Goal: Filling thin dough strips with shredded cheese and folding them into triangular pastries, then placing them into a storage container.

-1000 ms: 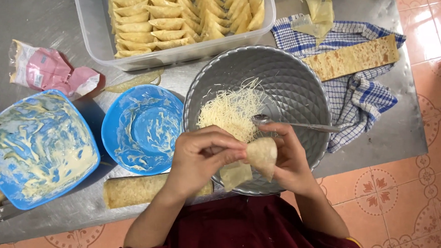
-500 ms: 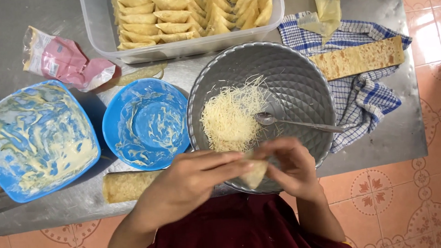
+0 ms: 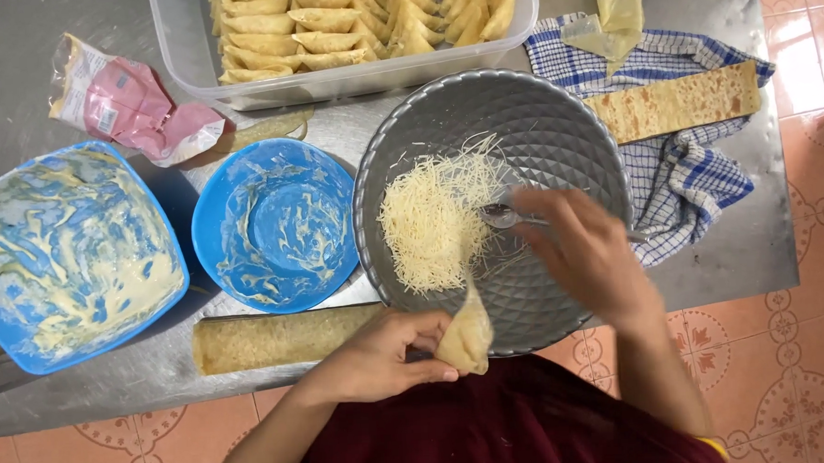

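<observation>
Head view, looking straight down on a steel table (image 3: 764,244).

L hand (image 3: 380,358) sits at the near table edge, fingers curled shut around a folded pastry cone (image 3: 467,336); cone pokes out right of the fingertips, open end up, overlapping the near rim of the metal bowl (image 3: 555,114).

R hand (image 3: 589,252) is over the bowl, blurred. Fingers bent down over a spoon (image 3: 504,216); looks like they're pinching the handle, but can't tell for sure w/ the blur. Spoon bowl lies just left of the fingertips, touching the edge of the shredded cheese (image 3: 435,221). Cheese is heaped in the bowl's left half; right half bare metal under the R hand.

Left of the L fingers, a pastry strip (image 3: 278,337) lies flat along the near edge, nearly touching the hand. Beyond it, a round blue bowl (image 3: 277,223) smeared w/ paste sits close against the metal bowl's left rim. Farther left, a square blue tub (image 3: 66,251), also smeared, close beside the round one.

Far side: clear tub (image 3: 350,77) packed w/ folded pastries, its near wall just beyond the metal bowl. Pink wrapper (image 3: 129,110) to its left.

Right of the R fingers: checked cloth (image 3: 687,164) tucked under the bowl's right rim, a 2nd strip (image 3: 675,104) on it.

Open room: thin band of bare steel along the near edge, a patch at right past the cloth.
</observation>
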